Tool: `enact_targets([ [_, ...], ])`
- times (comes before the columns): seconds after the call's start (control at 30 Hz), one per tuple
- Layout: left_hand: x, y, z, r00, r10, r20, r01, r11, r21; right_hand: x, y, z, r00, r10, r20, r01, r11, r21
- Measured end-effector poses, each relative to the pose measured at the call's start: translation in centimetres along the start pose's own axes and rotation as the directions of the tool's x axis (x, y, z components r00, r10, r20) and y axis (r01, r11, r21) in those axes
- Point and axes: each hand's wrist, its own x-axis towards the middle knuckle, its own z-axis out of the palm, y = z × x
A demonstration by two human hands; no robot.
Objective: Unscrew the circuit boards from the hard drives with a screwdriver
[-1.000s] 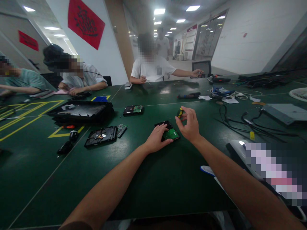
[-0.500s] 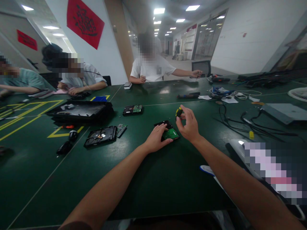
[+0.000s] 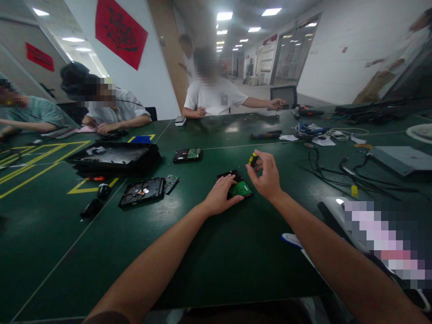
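A hard drive (image 3: pixel 242 188) with a green circuit board lies on the green table. Across its left part rests my left hand (image 3: pixel 222 191), its thumb at the near edge and its fingers over the black casing, gripping the drive against the table. My right hand (image 3: pixel 265 173) pinches a short yellow-and-black screwdriver (image 3: pixel 253 159) between thumb and fingers, raised just beyond the drive's right side. The screwdriver's tip cannot be made out.
Left of my hands lie an opened hard drive (image 3: pixel 142 192), a loose circuit board (image 3: pixel 171 183) and another drive (image 3: pixel 187 155). A black tray (image 3: pixel 114 157) stands farther left. Cables (image 3: pixel 340 173), a metal box (image 3: pixel 401 160) and a laptop (image 3: pixel 351 234) occupy the right. Co-workers sit opposite.
The screwdriver in my right hand has tilted and shifted slightly. My left hand stays on the drive. Two people have come into view in the background.
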Motion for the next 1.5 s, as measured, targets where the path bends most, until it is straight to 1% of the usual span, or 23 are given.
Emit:
enact_targets([
  [0.13,-0.02,0.03,-0.03,1.000,0.008,-0.007,-0.008,1.000,0.004,-0.02,-0.01,0.00,1.000,-0.016,0.020,0.016,1.000,0.023],
  [0.3,-0.03,0.02,-0.03,1.000,0.017,-0.015,-0.017,1.000,0.003,-0.09,0.12,0.09,1.000,-0.001,-0.003,0.001,1.000,0.011],
  [0.47,-0.05,0.15,-0.13,1.000,0.008,-0.011,-0.008,1.000,-0.003,-0.07,0.16,0.11,1.000,-0.019,0.013,0.018,1.000,0.024],
  [0.63,-0.05,-0.01,-0.05,1.000,0.016,-0.009,-0.016,1.000,0.008,-0.05,0.10,0.04,1.000,-0.004,0.000,0.004,1.000,0.008],
  [0.77,-0.06,-0.17,0.12,1.000,0.023,-0.018,-0.023,1.000,0.012,-0.08,0.19,0.06,1.000,-0.017,0.021,0.017,1.000,0.011],
  [1.0,-0.10,-0.20,0.16,0.999,0.028,-0.019,-0.027,1.000,0.014,-0.08,0.17,0.02,1.000,0.023,0.006,-0.023,1.000,-0.020],
  [1.13,-0.11,-0.14,0.12,0.999,0.028,-0.019,-0.028,1.000,0.007,-0.04,0.05,-0.02,1.000,0.002,0.029,-0.002,1.000,0.000],
  [1.33,-0.13,0.04,-0.01,0.999,0.025,-0.022,-0.025,1.000,0.007,0.04,0.01,-0.09,1.000,0.009,-0.003,-0.009,0.999,-0.032],
  [1.5,-0.10,0.07,-0.01,1.000,0.018,-0.018,-0.018,1.000,0.014,0.07,-0.14,-0.15,1.000,-0.005,0.017,0.005,1.000,-0.014],
])
